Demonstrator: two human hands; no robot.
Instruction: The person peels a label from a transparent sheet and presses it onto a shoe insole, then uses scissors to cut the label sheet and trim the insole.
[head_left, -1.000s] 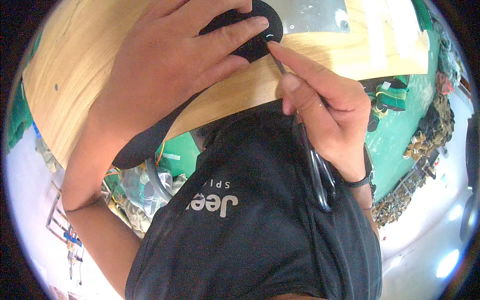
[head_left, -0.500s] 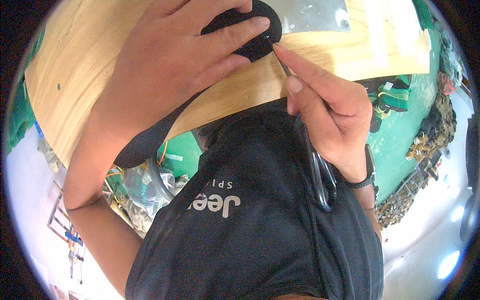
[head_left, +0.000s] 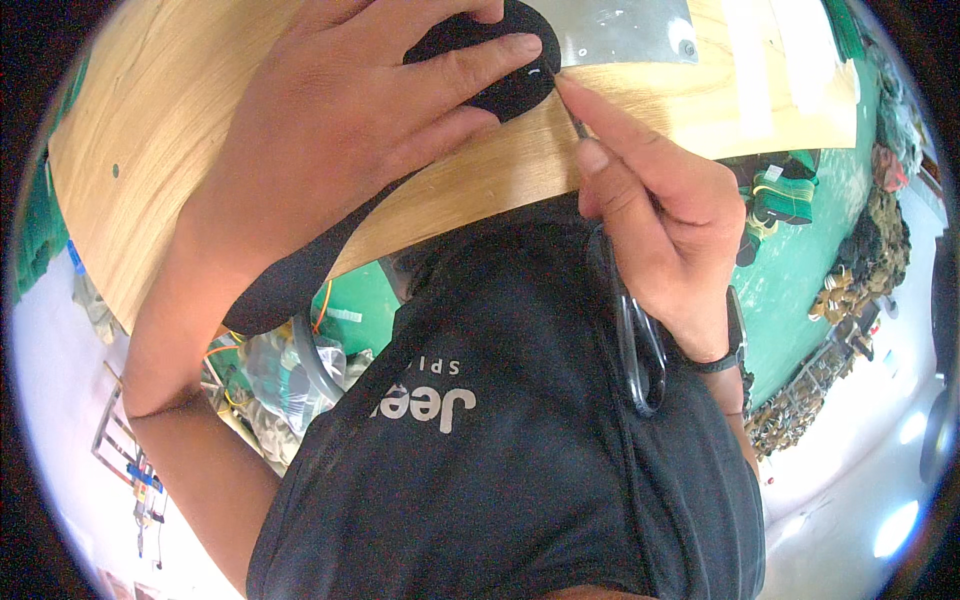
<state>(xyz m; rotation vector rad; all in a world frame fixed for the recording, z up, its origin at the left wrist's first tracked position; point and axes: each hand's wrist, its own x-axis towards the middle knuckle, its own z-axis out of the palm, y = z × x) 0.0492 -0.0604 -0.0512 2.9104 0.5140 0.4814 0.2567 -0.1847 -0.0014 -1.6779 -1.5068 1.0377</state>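
Note:
My left hand (head_left: 350, 130) lies flat with its fingers spread, pressing a long black fabric piece (head_left: 515, 95) with rounded ends onto the wooden tabletop (head_left: 450, 210). The piece's other end (head_left: 285, 290) hangs past the table edge under my wrist. A small white mark (head_left: 533, 72), perhaps thread, shows on the black surface near my index fingertip. Between thumb and index finger, my right hand (head_left: 660, 210) pinches the slim dark shaft of what look like scissors (head_left: 640, 370), their black loop handles hanging below the palm. The tip sits at the fabric's right edge, partly hidden by my finger.
A grey metal plate (head_left: 630, 30) lies at the far side of the table. Green bundles (head_left: 785, 195) are beyond its right edge. Below on the left are a clear plastic bag (head_left: 290, 375) and orange cords. Piled brown items (head_left: 850, 270) line the right.
My right hand has drawn slightly right, its tip moving from the white mark to the fabric's edge. The mark shows more plainly, and the handles have turned a little. My left hand stays put.

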